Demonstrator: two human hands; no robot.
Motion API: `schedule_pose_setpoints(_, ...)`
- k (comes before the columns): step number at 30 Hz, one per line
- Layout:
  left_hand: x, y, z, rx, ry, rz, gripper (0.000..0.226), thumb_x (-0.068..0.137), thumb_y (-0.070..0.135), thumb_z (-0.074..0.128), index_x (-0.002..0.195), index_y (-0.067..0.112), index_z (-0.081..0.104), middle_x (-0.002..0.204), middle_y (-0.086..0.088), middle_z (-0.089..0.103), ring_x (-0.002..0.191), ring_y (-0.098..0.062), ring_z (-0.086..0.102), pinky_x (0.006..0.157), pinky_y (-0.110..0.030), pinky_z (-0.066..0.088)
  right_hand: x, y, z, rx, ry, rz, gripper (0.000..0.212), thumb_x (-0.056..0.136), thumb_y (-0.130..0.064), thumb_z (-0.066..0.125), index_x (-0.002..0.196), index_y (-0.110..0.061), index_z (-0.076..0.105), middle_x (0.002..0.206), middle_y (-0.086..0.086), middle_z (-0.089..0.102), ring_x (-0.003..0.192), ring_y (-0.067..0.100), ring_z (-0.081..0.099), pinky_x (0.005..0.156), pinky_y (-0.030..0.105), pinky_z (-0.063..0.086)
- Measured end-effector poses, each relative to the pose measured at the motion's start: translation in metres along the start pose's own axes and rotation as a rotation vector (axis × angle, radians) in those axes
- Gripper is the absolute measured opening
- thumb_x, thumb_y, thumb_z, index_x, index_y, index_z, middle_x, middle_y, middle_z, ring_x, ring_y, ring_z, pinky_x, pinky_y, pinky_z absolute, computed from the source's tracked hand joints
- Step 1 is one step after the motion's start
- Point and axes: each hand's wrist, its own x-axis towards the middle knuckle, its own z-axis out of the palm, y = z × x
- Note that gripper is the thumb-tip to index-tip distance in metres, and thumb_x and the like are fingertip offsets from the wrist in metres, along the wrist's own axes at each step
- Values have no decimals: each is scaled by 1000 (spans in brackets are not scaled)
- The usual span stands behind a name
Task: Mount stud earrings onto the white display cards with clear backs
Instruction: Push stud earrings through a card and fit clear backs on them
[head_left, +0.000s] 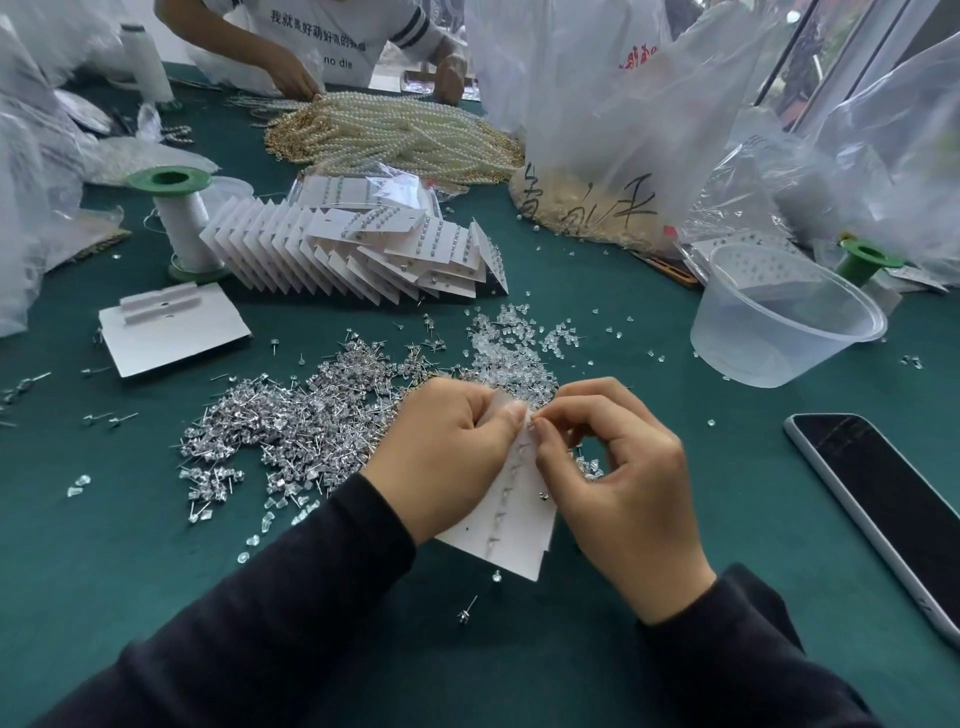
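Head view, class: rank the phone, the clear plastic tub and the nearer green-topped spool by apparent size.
1. Phone, though nearness to the camera inflates it.
2. Clear plastic tub, nearly as big.
3. Green-topped spool, clearly smallest.

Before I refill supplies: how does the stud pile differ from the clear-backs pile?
The stud pile is silver metal with thin posts sticking out; the backs pile is clear plastic nubs. The stud pile is larger and lies left of the hands; the backs pile lies beyond them, nearer the tub. Both lie loose on the green cloth.

A wide table topped in dark green felt (156, 545) fills the room — daylight enters through a dark-framed window (852, 57) at far right.
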Motion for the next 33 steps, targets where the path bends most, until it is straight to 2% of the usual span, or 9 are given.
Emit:
schedule_pose_setpoints(12, 2, -6, 1, -255, -31, -127, 40, 90, 16, 53, 74, -21, 52, 67, -19, 47, 59, -27, 44, 55, -35, 35, -1, 2, 3, -66, 17, -86, 6, 76, 2, 66, 71, -1, 67, 79, 7, 63, 72, 19, 60, 68, 24, 49)
schedule_pose_setpoints(16, 3, -1, -3, -468, -166, -260, 63, 73, 51, 54, 80, -11, 60, 70, -23, 52, 62, -32, 52, 56, -33, 43, 0, 3, -1, 33, 33, -26, 6, 77, 1, 65, 73, -3, 67, 80, 4, 63, 74, 12, 60, 68, 22, 50)
schedule_pose_setpoints(18, 5, 5, -10, -505, -248, -299, 66, 65, 61, 48, 74, -1, 69, 70, -18, 66, 61, -26, 61, 55, -30, 51, 3, 3, -4, 172, 28, 72, 8, 78, -2, 64, 74, -9, 66, 81, -2, 63, 77, 6, 60, 69, 16, 48)
schedule_pose_setpoints(20, 6, 7, -20, -372, -183, -222, 52, 74, 51, 50, 77, 3, 70, 69, -8, 70, 57, -20, 62, 49, -26, 52, 6, 3, -7, 290, 5, 192, 12, 79, -3, 66, 73, -13, 66, 81, -3, 64, 79, 7, 62, 70, 15, 48)
schedule_pose_setpoints(23, 9, 0, -54, 203, 215, -23, 10, 86, 19, 60, 89, 16, 68, 72, 6, 66, 58, -11, 59, 51, -15, 48, 8, 1, -14, 525, -19, 421, 5, 77, -9, 68, 74, -12, 70, 79, 4, 69, 76, 24, 66, 70, 29, 55)
schedule_pose_setpoints(26, -2, -15, -108, 549, 455, -127, 17, 82, 13, 64, 97, 17, 70, 83, 2, 67, 63, 2, 51, 63, -18, 39, 10, 1, -21, 793, -86, 674, 9, 67, -12, 72, 75, -15, 73, 76, 7, 71, 68, 25, 68, 63, 33, 58)
schedule_pose_setpoints(28, -20, -27, -137, 682, 337, -348, 32, 74, 20, 73, 106, 18, 67, 85, 1, 65, 65, -6, 53, 68, -22, 36, 11, 4, -22, 879, -153, 750, 22, 59, -11, 71, 80, -12, 73, 79, 10, 72, 69, 24, 69, 59, 32, 57)
schedule_pose_setpoints(30, -40, -36, -146, 759, 95, -507, 59, 65, 30, 80, 119, 23, 59, 98, 1, 62, 73, -11, 54, 68, -20, 36, 15, 1, -19, 928, -230, 784, 26, 57, -16, 66, 82, -13, 73, 82, 11, 72, 72, 23, 69, 56, 29, 56)
schedule_pose_setpoints(33, -50, -46, -135, 674, 48, -425, 53, 67, 28, 79, 116, 26, 59, 104, 2, 59, 68, -3, 54, 57, -9, 35, 22, -1, -12, 1046, -303, 886, 50, 46, -29, 74, 91, -9, 70, 84, 13, 73, 76, 26, 71, 55, 30, 57)
